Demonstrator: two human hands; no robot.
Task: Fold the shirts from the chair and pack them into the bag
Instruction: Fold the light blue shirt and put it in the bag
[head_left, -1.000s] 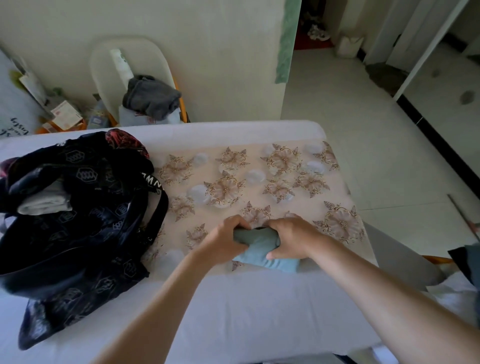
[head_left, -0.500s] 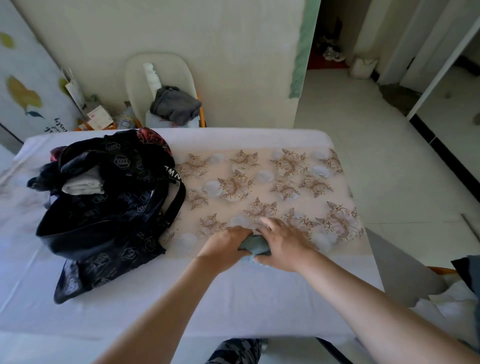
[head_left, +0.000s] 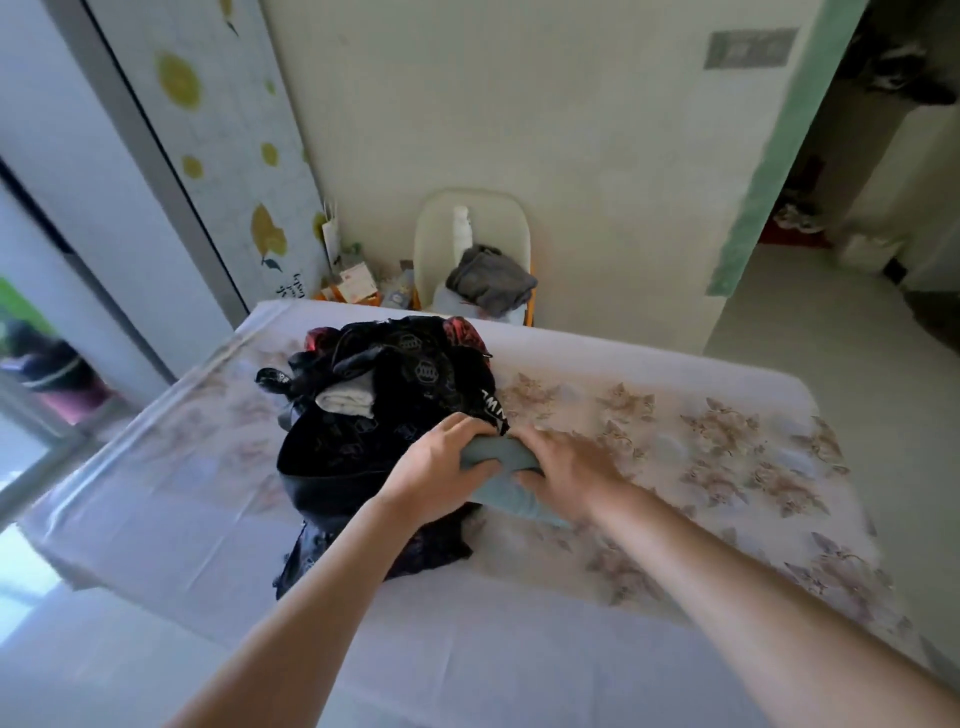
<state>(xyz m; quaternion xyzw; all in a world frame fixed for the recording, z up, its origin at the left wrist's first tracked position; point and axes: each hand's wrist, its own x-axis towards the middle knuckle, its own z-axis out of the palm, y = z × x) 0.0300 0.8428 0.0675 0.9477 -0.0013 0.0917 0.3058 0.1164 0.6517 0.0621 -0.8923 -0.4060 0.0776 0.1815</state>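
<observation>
A folded light-blue shirt (head_left: 506, 480) is held between both hands, just right of the black patterned bag (head_left: 363, 431) on the table. My left hand (head_left: 434, 467) grips its left end, over the bag's edge. My right hand (head_left: 569, 462) grips its right end, fingers curled over the top. The bag's mouth gapes and a white folded garment (head_left: 347, 401) shows inside. Behind the table, a grey shirt (head_left: 491, 280) lies crumpled on the pale chair (head_left: 470, 223).
The table (head_left: 675, 447) has a floral cloth over white fabric, with bare surface to the right of the hands. Boxes and papers (head_left: 353, 283) sit on the floor by the wall. A doorway opens at the right; a glass door stands at the left.
Both hands have carried the blue shirt left from the table's middle to the bag's edge. The view has swung left and up.
</observation>
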